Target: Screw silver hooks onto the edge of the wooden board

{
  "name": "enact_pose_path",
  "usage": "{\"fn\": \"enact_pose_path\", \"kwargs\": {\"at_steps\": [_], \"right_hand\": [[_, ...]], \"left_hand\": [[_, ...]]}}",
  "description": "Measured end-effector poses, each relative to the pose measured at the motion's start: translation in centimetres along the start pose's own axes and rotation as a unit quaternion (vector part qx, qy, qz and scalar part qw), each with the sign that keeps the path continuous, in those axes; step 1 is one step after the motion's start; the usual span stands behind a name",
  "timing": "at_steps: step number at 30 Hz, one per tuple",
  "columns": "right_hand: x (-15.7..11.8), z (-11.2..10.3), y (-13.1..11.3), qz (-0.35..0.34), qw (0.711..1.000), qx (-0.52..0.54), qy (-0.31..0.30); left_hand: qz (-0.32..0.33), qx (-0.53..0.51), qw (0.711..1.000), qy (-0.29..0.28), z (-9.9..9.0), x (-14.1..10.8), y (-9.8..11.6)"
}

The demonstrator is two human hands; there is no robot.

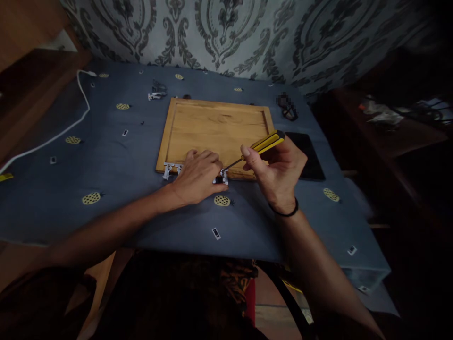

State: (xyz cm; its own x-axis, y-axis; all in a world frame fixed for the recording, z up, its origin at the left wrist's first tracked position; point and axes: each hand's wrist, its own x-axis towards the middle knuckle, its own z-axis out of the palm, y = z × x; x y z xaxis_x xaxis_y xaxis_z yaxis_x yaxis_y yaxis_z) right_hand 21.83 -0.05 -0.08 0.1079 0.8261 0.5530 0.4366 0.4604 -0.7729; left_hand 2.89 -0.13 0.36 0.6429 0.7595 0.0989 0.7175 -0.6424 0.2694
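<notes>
A wooden cabinet door (215,127) with a raised frame lies flat on the cloth-covered table. Two metal hinges are at its near edge: the left hinge (168,170) sits beside my left wrist, and the right hinge (223,177) is between my left thumb and fingers. My left hand (200,177) is closed around that right hinge, its curled fingers resting on the wood. In my right hand (278,172) is a screwdriver (267,142) with a yellow and black handle, tilted, its tip at the right hinge. My left fingers partly cover this hinge.
Behind the door lies another small metal piece (157,94), perhaps a hinge. Black-framed glasses (289,111) lie at the back right, and a dark flat tablet-like object (311,158) is right of the door. A white cable (79,118) runs along the left. A patterned curtain (226,33) hangs behind.
</notes>
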Motion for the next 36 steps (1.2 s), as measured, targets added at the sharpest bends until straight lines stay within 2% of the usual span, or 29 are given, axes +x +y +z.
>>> {"fn": "enact_pose_path", "kwargs": {"at_steps": [6, 10, 15, 24, 28, 30, 36], "right_hand": [[0.4, -0.3, -1.0, 0.003, 0.991, 0.110, -0.072], [0.5, -1.0, -1.5, 0.015, 0.987, 0.116, -0.110], [0.7, -1.4, -1.6, 0.010, 0.989, 0.097, -0.110], [-0.1, -0.5, -1.0, -0.039, 0.999, 0.021, -0.015], [-0.2, -0.1, -2.0, -0.083, 0.989, 0.074, 0.102], [-0.1, -0.1, -2.4, -0.087, 0.983, 0.086, 0.140], [0.2, -0.1, -2.1, -0.040, 0.995, 0.060, 0.066]], "left_hand": [[-0.001, -0.001, 1.000, -0.005, -0.3, 0.0, 0.1], [-0.007, 0.002, 1.000, -0.011, -0.3, 0.1, 0.2], [-0.001, 0.007, 1.000, -0.002, -0.2, 0.0, 0.1], [0.001, 0.000, 1.000, 0.004, 0.0, 0.0, 0.0], [0.001, -0.009, 1.000, 0.001, 0.0, 0.0, -0.1], [0.005, -0.011, 1.000, 0.007, 0.0, 0.0, -0.1], [0.008, 0.001, 1.000, 0.015, 0.1, 0.0, -0.2]]}}
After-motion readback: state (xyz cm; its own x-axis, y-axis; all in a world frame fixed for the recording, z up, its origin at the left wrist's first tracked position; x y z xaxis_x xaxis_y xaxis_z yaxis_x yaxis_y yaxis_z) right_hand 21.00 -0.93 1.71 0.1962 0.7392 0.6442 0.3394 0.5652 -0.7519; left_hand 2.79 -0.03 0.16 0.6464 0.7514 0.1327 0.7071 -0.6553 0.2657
